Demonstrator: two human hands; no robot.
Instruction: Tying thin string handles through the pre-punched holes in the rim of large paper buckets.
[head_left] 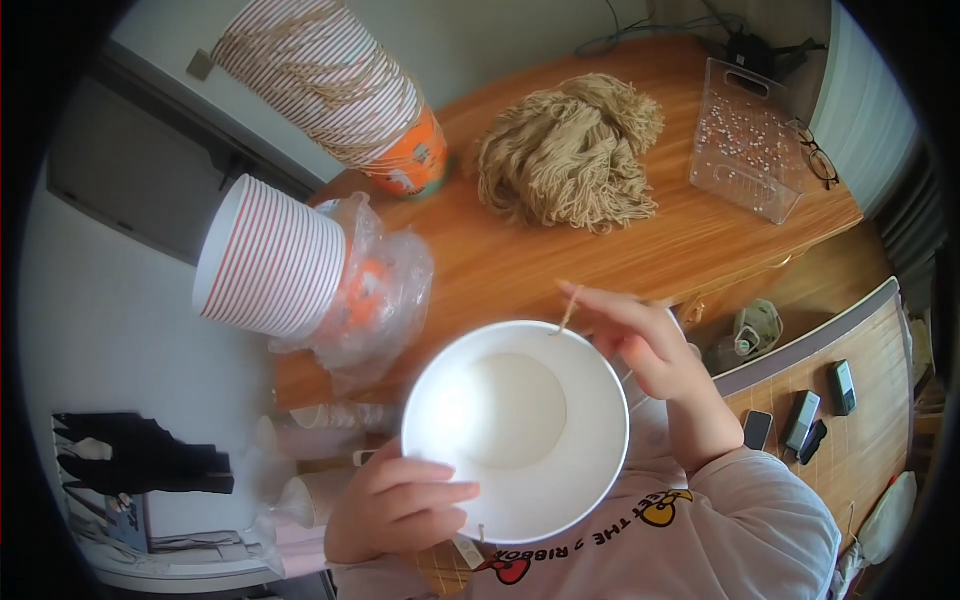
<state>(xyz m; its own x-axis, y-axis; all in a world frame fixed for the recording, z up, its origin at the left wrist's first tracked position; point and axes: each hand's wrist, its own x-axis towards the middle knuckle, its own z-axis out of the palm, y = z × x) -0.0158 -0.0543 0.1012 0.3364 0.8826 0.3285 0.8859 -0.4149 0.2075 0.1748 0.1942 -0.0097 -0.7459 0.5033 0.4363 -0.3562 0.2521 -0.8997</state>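
A white paper bucket [520, 505] is tilted in front of my chest, so its round inside and pale bottom face up. My left hand [410, 502] grips it at the lower left, with fingers over the rim and onto the inner wall. At the upper right rim, a short tan cord [568, 312] comes out through the wall. The fingers of my right hand [640, 340] hold that cord near its upper end; the thumb is partly hidden. Another bit of cord [482, 532] shows at the lower rim.
On the wooden table [500, 270] lies a heap of tan cords [570, 150]. A tall corded bucket stack [330, 90] and a plastic-wrapped stack [285, 260] stand left. Far right are a clear tray of small beads [745, 140] and glasses [822, 160]. Phones [758, 430] rest lower right.
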